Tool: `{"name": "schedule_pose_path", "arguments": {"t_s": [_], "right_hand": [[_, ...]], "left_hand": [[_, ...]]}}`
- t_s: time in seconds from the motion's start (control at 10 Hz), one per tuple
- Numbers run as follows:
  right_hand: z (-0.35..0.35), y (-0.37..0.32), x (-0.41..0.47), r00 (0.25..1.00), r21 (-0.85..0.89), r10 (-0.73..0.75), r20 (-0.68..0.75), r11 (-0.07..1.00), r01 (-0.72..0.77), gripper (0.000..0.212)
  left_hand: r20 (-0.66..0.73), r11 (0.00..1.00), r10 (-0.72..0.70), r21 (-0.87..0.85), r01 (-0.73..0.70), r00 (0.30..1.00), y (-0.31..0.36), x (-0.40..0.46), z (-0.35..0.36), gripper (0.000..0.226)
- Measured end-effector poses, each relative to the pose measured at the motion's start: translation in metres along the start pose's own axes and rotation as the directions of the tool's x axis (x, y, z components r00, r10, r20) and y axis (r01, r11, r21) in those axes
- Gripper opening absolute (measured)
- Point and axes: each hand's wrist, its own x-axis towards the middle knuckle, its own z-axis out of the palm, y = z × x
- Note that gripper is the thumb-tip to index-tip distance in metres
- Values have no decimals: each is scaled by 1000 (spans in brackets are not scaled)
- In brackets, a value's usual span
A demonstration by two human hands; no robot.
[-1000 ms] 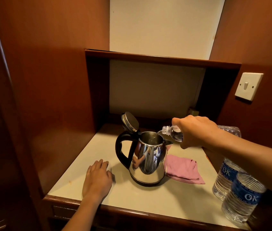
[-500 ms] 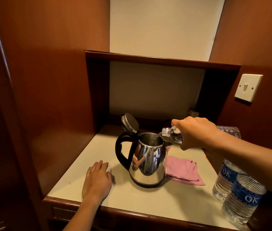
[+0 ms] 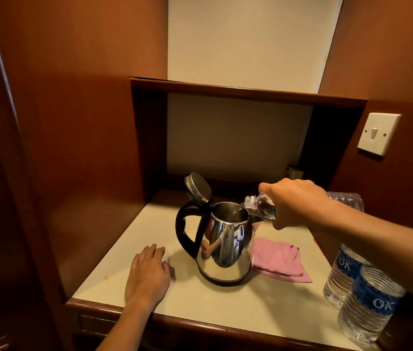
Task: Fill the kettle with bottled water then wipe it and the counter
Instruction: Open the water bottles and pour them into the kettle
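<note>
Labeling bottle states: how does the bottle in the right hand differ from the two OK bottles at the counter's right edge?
The held bottle lies tipped, nearly level; the two OK bottles stand upright. It is uncapped and pouring into the kettle; whether theirs are capped is hidden. The right hand grips it; they stand untouched. All are clear plastic.

I see a steel kettle (image 3: 225, 244) standing at the centre of the frame on the pale tabletop (image 3: 251, 302), its lid (image 3: 198, 187) tipped up and back above the black handle. My right hand (image 3: 294, 205), coming in from the right, grips a clear bottle (image 3: 260, 205) tilted neck-down, its mouth just over the kettle's open rim. My left hand (image 3: 148, 273) rests flat on the tabletop at lower left, just beside the kettle. A pink cloth (image 3: 280, 262) lies against the kettle's right side. Two labelled bottles (image 3: 367, 302) stand at lower right.
</note>
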Motion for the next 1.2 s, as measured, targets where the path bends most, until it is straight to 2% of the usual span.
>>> {"name": "schedule_pose_path", "arguments": {"t_s": [1.2], "right_hand": [[-3,2,10,995,-97,-75,-58,993,69,75]], "left_hand": [[-4,1000,1,8,-1,1000,-1,0,1,50]]}}
